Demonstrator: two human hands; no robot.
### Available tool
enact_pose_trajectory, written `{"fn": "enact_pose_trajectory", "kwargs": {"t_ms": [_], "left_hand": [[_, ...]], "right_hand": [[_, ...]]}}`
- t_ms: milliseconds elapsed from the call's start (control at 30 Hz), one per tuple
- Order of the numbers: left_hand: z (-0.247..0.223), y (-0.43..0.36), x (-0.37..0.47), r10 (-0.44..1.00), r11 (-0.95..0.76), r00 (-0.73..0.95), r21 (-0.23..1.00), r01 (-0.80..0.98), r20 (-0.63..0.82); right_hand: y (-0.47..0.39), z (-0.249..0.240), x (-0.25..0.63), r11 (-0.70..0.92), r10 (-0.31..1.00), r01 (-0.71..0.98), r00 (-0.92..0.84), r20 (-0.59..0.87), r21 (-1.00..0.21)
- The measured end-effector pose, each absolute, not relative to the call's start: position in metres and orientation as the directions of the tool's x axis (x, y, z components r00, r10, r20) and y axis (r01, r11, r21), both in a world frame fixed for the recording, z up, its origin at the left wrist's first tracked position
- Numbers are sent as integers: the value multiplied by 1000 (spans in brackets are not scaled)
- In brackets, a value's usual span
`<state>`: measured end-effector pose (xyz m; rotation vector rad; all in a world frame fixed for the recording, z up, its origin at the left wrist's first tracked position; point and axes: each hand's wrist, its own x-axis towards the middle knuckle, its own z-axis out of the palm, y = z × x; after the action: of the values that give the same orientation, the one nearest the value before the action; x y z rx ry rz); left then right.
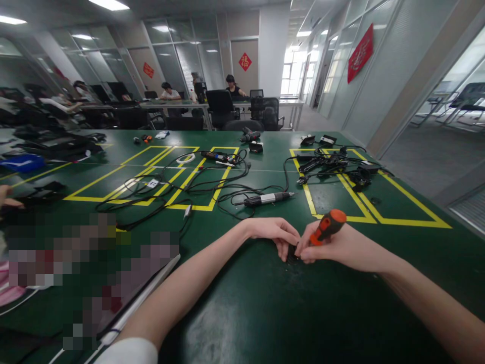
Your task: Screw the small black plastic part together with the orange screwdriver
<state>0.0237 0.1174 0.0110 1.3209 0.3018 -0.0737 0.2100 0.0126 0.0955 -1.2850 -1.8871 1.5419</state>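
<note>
My right hand is closed around a screwdriver with an orange and black handle, tilted with its butt end up to the right. The shaft and tip are hidden by my fingers. Opposite it, my left hand has its fingers bent down around a small dark part on the green table. The fingers of both hands meet close about this part, so its kind cannot be made out. Tiny specks lie on the tabletop just in front of it.
Ahead lies a grey and black electric screwdriver with its cable. Tangled black cables cross yellow tape frames. Black parts are heaped at the right back, and a cordless drill lies farther off. People sit at desks beyond.
</note>
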Motion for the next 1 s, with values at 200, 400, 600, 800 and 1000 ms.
{"fn": "enact_pose_trajectory", "kwargs": {"t_ms": [200,400,600,800,1000], "left_hand": [[8,119,23,118,254,957,939,230,-267],[5,122,23,92,238,961,943,232,-260],[8,121,23,108,232,957,943,239,-269],[7,120,23,120,235,956,943,235,-268],[7,120,24,125,253,950,935,248,-286]], "right_hand": [[12,102,212,16,809,387,-547,-215,-922],[14,98,213,-32,808,286,-556,-194,-958],[12,93,211,-32,829,254,-534,-168,-967],[14,98,213,33,852,344,-500,-153,-938],[18,95,217,28,838,323,-524,-154,-946]]}}
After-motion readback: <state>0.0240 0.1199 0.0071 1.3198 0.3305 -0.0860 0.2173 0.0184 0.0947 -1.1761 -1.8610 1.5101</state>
